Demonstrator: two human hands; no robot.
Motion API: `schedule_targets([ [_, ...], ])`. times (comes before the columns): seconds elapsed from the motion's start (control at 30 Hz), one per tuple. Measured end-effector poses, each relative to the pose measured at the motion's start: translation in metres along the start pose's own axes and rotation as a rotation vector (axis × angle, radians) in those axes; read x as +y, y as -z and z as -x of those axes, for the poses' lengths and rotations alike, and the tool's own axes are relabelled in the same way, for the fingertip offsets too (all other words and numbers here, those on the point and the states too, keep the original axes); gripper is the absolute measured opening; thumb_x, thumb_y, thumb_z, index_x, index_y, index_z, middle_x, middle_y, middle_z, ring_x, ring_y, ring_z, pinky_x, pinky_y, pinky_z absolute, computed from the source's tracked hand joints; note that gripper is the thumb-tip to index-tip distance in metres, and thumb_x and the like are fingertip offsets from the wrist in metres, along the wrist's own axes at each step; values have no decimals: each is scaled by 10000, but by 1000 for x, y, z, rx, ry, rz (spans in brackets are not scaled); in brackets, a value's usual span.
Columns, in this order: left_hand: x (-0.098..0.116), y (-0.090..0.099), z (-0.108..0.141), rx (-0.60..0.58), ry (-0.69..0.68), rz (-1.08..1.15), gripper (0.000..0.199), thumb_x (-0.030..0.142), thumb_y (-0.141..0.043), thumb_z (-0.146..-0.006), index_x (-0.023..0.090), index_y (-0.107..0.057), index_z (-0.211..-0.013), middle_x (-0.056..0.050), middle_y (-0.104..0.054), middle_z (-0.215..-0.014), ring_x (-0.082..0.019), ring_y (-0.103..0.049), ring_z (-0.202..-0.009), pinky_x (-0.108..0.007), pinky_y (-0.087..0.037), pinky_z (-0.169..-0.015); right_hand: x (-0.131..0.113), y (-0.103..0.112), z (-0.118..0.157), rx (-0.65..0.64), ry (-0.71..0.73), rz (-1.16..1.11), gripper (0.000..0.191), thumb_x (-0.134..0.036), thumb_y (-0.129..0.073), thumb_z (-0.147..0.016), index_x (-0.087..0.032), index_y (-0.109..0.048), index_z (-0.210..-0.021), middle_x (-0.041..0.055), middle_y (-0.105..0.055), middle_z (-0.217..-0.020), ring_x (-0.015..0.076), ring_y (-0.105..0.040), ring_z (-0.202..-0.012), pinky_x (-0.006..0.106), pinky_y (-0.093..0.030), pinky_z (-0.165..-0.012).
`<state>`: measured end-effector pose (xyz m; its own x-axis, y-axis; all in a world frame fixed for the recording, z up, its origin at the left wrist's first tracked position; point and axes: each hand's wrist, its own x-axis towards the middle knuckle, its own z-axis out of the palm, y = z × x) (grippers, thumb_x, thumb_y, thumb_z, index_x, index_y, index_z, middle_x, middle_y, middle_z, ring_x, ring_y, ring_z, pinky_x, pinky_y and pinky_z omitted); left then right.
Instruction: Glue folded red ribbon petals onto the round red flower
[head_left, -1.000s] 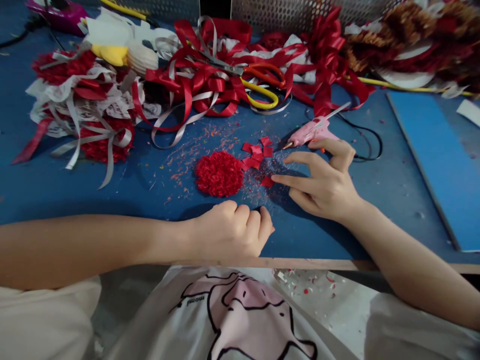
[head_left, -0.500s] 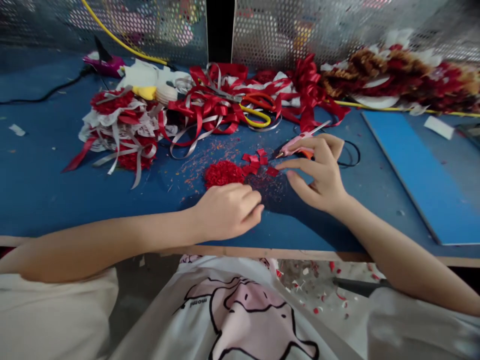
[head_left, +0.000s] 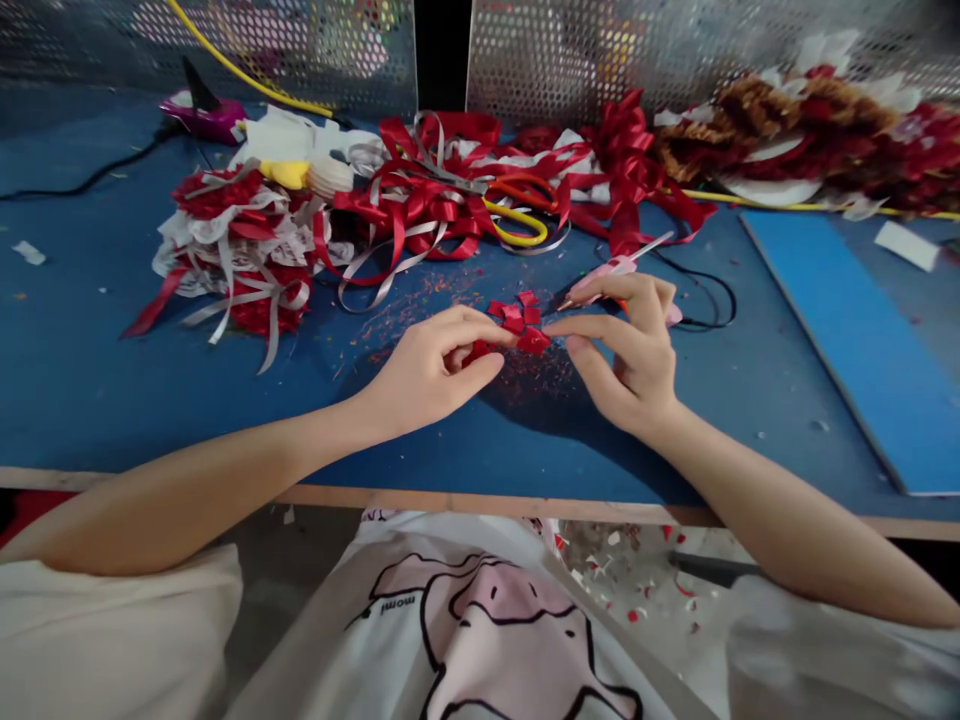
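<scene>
My left hand (head_left: 420,375) lies on the bench with thumb and forefinger apart, its fingertips beside small red squares (head_left: 512,316). Part of a red ruffled piece (head_left: 474,353) shows between those fingers; the rest is hidden under the hand. My right hand (head_left: 630,355) has thumb and forefinger apart, the forefinger's tip at the edge of a red square (head_left: 533,341). Its other fingers are bent over a pink glue gun (head_left: 611,272), partly hidden behind them, whose tip points left.
Red and grey ribbons (head_left: 450,215) lie across the back with yellow-and-orange scissors (head_left: 517,238). Red-and-white lace pieces (head_left: 255,250) sit at left, near a purple tool (head_left: 206,118). A blue board (head_left: 862,350) lies at right, brown and red frilly items (head_left: 802,135) behind it.
My left hand has moved up and left, its fingers opening over the red ruffled piece. My right forefinger is now at the red squares, one of which has shifted left towards the others.
</scene>
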<state>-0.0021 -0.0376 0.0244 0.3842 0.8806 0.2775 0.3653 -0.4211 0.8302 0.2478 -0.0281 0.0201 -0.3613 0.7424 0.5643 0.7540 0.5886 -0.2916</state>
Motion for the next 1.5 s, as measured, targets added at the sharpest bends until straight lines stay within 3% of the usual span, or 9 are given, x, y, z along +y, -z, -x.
schedule_targets([
  [0.17, -2, -3, 1, 18, -123, -50, 116, 267, -775, -935, 191, -823, -1008, -53, -686, -1079, -50, -511, -634, -214, -455, -584, -1, 4, 0, 21, 3, -25, 289, -332, -516, -1013, -370, -803, -1022, 75, -672, -1209, 315, -629, -1186, 619, -401, -1116],
  [0.5, 3, 1, 4, 111, -83, -105, 54, 186, -718, -928, 160, -745, -888, -45, -682, -1056, -58, -502, -644, -230, -473, -627, 6, 4, 1, 125, 3, 58, 289, -346, -506, -1018, -357, -794, -1016, 89, -682, -1221, 322, -631, -1165, 620, -388, -1113],
  [0.7, -7, 17, -9, 195, -59, -153, 189, 233, -485, -1042, 208, -614, -905, -55, -695, -1027, -133, -563, -740, -288, -481, -686, 5, 4, -1, 163, -65, 88, 286, -328, -498, -1017, -354, -782, -1041, 93, -670, -1225, 338, -612, -1191, 644, -374, -1112],
  [0.83, -24, 37, -25, 257, -44, -217, 304, 369, -418, -1087, 228, -632, -923, -55, -680, -908, -163, -574, -728, -318, -472, -695, 3, 5, -2, 178, -87, 91, 282, -329, -500, -1024, -353, -781, -1031, 92, -675, -1217, 339, -613, -1190, 648, -386, -1104],
  [1.03, -45, 66, -44, 223, 22, -311, 453, 563, -540, -1032, 244, -707, -757, -10, -642, -634, -134, -474, -531, -314, -404, -578, 3, 5, -1, 194, -61, 69, 279, -341, -500, -1036, -353, -779, -1036, 85, -684, -1197, 313, -634, -1170, 614, -399, -1108],
  [1.13, -55, 73, -47, 251, 60, -261, 322, 523, -685, -946, 256, -790, -800, -18, -775, -754, -141, -599, -584, -324, -479, -613, 3, 5, -2, 182, -78, 78, 285, -338, -494, -1035, -352, -779, -1033, 88, -684, -1198, 321, -631, -1170, 628, -395, -1104],
  [1.23, -61, 75, -48, 281, 114, -235, 215, 483, -795, -855, 271, -832, -848, 23, -780, -740, -132, -640, -641, -323, -521, -646, 2, 6, -2, 175, -88, 102, 294, -340, -482, -1040, -352, -776, -1030, 92, -682, -1192, 322, -622, -1180, 619, -400, -1094],
  [1.37, -63, 72, -50, 339, 211, -163, 219, 428, -880, -768, 227, -815, -824, 17, -723, -649, -135, -623, -635, -319, -516, -613, 1, 7, -2, 192, -65, 94, 280, -323, -495, -1038, -345, -774, -1039, 96, -674, -1192, 322, -616, -1185, 609, -409, -1084],
  [1.5, -59, 65, -53, 311, 214, 121, 348, 447, -948, -677, 229, -680, -717, -37, -806, -877, -201, -763, -864, -377, -627, -812, 3, 6, -2, 204, -50, 55, 256, -297, -521, -1029, -334, -774, -1037, 93, -677, -1188, 319, -616, -1183, 608, -404, -1086],
])
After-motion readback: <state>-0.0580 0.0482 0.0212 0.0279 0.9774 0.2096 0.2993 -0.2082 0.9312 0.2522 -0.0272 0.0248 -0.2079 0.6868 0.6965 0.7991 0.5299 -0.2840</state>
